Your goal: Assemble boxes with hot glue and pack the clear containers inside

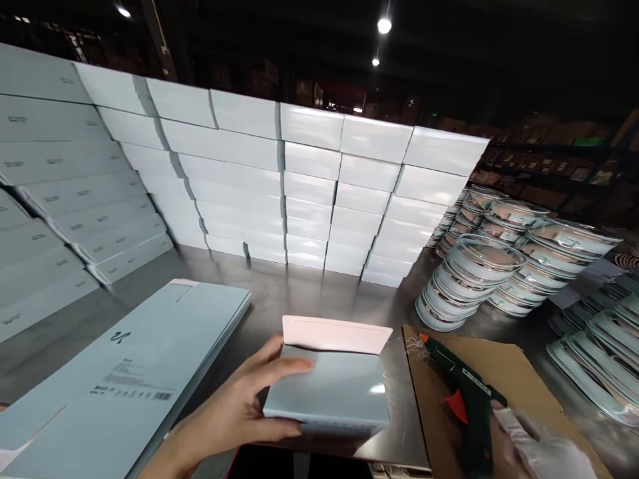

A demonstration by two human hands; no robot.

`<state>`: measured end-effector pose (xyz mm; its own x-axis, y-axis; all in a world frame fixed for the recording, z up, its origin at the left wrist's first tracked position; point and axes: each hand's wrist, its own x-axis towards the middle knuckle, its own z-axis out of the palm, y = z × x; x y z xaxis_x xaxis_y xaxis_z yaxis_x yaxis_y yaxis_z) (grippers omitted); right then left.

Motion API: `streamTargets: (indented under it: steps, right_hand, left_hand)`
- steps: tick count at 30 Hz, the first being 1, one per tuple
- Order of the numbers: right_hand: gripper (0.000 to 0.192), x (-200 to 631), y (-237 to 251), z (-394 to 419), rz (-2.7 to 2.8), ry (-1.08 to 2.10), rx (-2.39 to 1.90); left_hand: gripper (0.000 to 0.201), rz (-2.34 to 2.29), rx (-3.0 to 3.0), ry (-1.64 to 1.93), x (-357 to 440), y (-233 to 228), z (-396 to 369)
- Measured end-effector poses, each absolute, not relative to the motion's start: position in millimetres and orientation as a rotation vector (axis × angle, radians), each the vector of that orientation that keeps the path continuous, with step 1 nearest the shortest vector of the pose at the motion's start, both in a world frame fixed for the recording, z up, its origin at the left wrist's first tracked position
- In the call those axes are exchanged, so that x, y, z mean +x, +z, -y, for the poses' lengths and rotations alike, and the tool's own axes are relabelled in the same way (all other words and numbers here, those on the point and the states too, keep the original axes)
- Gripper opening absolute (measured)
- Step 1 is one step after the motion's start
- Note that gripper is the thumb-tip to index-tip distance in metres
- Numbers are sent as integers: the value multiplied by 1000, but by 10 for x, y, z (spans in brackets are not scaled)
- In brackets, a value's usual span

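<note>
My left hand grips the left side of a small pale blue-white box, thumb below and fingers over the top. At its far side the box's flap stands up, showing a pinkish inner face. On the right, my right hand, in a white covering, is blurred beside the rear of a glue gun. This gun is dark green with a red trigger and an orange tip, and rests on brown cardboard. Whether the right fingers hold it is unclear.
Flat unfolded cartons lie piled at left. A wall of white boxes spans the back of the metal table, and more boxes stand at left. Stacks of round, clear-rimmed items rise on the right.
</note>
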<state>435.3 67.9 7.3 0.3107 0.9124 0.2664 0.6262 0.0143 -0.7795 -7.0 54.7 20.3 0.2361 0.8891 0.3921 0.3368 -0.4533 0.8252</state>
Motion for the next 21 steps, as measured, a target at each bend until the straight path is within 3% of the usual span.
streamTargets:
  steps: [1,2,4,6,7,14,21]
  right_hand:
    - [23,4233,121,-672,1428,424,-1628]
    - [38,4065,166,-677,1437,505,-1514]
    - [91,3659,233,-721,1557,735,-1195]
    - [116,3299,256,-787,1753,888,-989]
    - [118,3173,251,-814,1833,912,-922]
    - [83,3026,219,-769,2008,754,-739]
    - [69,2801,367,-812,2323,359,-474]
  left_hand:
    - [45,-1127,1919,1195,-73,206,-546]
    - [46,-1141,1933,1197,-81,198,-542]
    - [47,-1157,1963,1201,-102,161,-531]
    - [46,-1148,1980,1199,-104,103,-524]
    - [44,-1138,1990,1202,-91,65,-525]
    - [71,-746,1914,1750,79,-227,-579]
    - [24,-934,2428,1258,-51,76,-501]
